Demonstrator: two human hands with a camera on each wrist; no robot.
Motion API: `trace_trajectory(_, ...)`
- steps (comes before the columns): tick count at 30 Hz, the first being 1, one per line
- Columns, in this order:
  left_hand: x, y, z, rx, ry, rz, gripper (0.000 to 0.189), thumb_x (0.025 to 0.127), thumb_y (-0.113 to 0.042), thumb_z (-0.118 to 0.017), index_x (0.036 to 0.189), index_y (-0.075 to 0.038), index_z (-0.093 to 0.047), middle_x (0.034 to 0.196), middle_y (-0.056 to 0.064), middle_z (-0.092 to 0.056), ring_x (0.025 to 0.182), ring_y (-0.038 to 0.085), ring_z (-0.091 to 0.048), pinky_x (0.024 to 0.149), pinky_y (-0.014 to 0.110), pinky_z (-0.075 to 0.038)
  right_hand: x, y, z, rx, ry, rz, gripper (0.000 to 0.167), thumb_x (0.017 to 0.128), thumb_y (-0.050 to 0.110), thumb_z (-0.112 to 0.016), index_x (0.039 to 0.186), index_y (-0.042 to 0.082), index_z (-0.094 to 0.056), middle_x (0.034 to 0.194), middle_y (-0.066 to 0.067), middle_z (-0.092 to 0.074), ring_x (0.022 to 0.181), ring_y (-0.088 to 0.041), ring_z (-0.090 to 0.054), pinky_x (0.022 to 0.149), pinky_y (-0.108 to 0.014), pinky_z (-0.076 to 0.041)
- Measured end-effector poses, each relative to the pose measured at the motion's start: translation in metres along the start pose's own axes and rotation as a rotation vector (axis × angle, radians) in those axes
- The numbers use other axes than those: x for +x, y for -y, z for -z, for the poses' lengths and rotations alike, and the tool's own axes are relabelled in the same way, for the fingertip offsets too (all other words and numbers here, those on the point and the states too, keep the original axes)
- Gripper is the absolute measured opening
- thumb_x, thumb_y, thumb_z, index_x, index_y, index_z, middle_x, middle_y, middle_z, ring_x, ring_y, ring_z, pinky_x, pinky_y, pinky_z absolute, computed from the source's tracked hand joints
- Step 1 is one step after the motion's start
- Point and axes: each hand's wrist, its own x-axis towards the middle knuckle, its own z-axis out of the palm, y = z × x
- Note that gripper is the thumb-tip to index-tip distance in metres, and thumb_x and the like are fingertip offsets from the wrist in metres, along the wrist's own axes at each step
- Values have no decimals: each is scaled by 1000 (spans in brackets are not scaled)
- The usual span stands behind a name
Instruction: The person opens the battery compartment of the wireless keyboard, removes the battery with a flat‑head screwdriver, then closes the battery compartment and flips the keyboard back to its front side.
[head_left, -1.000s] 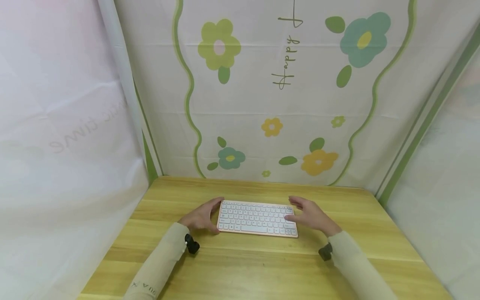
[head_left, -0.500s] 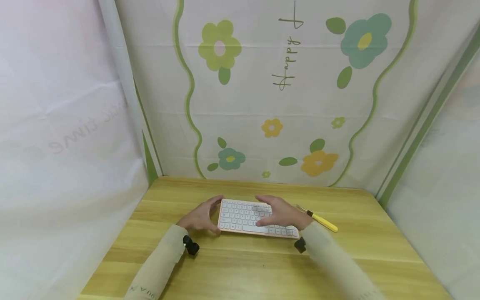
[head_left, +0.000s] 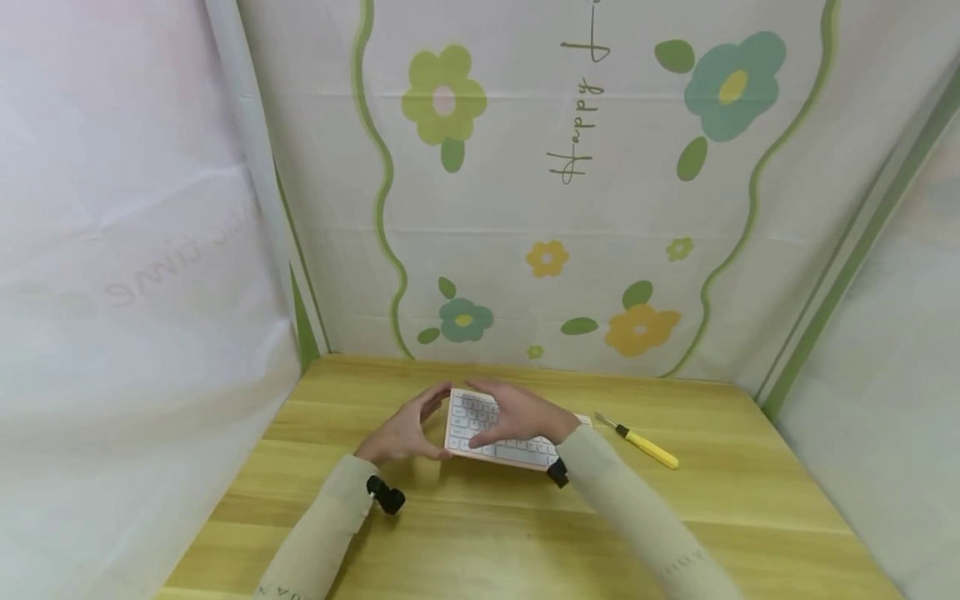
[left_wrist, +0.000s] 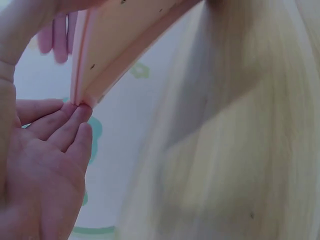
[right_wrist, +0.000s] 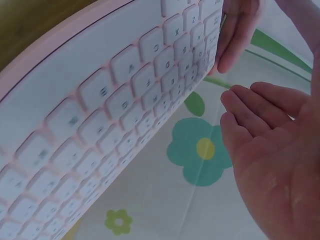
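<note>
A slim white-and-pink keyboard (head_left: 521,455) is being held with its left end up off the wooden table (head_left: 510,542), around the middle, keys facing up. Whether the right end is being supported by the wood can't be told, since its near corner is being blocked by the right sleeve (head_left: 637,500). The short left edge is being gripped by the left hand (head_left: 405,429), thumb at the near corner, fingertips at the far one. Nothing is being gripped by the right hand (head_left: 517,412); it's being held open above the keys, fingers pretty straight.

Handling guess: something light and stiff is being dealt with here, not super fragile, but the smooth casing is probably being trusted a bit much with just one end pinched, since the whole length is being levered from there. Both short edges are being suggested as the grab points, so no keys are being squashed.
</note>
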Motion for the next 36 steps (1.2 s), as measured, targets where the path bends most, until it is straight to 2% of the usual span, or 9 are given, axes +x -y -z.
trace_trajectory(5,4,-11,-2,58,-40,-49,124,72,-16,-97,169,-12,-20,173,9,-30,163,36,-25,133,51,-21,9,7,4,14,29,4,113,80,55,-89,167,11,-31,170,-6,-39,152,-27,-46,123,-46,-44)
trace_trajectory(9,7,-20,-4,64,-50,-69,123,74,-20,-97,170,-13,-20,175,8,-28,163,35,-24,133,52,-20,12,7,6,2,33,16,116,77,56,-91,167,15,-31,164,-5,-47,135,-21,-57,111,-39,-53)
trace_trajectory(13,9,-26,-5,44,-54,-63,124,74,-20,-97,170,-11,-18,176,9,-25,164,34,-22,133,52,-19,13,7,7,-3,28,18,121,73,53,-95,167,15,-29,157,-5,-52,121,-16,-58,103,-35,-55)
trace_trajectory(17,11,-30,-6,22,-63,-58,123,75,-19,-97,169,-8,-19,175,10,-26,164,34,-22,134,53,-18,13,8,7,-19,18,4,127,71,50,-97,168,13,-26,155,-7,-53,115,-15,-59,102,-34,-54)
trace_trajectory(22,13,-34,-7,2,-70,-39,124,75,-20,-98,169,-5,-19,175,10,-28,164,33,-22,134,50,-17,12,11,9,-50,-8,-20,126,69,50,-98,167,9,-29,149,-6,-57,109,-13,-58,99,-31,-55)
trace_trajectory(27,13,-38,-8,-14,-97,-24,125,74,-23,-99,169,-9,-19,175,8,-28,164,30,-23,134,47,-18,13,12,12,-91,-42,40,121,67,56,-95,163,10,-36,136,-1,-59,102,-11,-59,88,-24,-57)
trace_trajectory(30,14,-44,-10,-31,-120,-22,124,74,-26,-99,170,-16,-21,175,2,-29,164,25,-24,134,42,-20,14,9,16,-59,-73,105,118,67,55,-96,161,14,-37,132,1,-58,100,-10,-60,82,-22,-59)
trace_trajectory(33,18,-52,-11,-53,-132,-59,120,77,-26,-97,170,-21,-22,174,-1,-30,164,22,-24,133,38,-21,10,8,26,-2,-89,131,115,67,48,-96,160,13,-38,128,-1,-59,96,-12,-63,76,-23,-61)
trace_trajectory(36,22,-58,-13,-98,-141,-120,117,80,-23,-95,170,-17,-20,176,6,-27,165,26,-22,133,38,-21,1,9,42,19,-90,90,117,69,45,-95,162,7,-36,136,-8,-60,99,-16,-65,79,-26,-63)
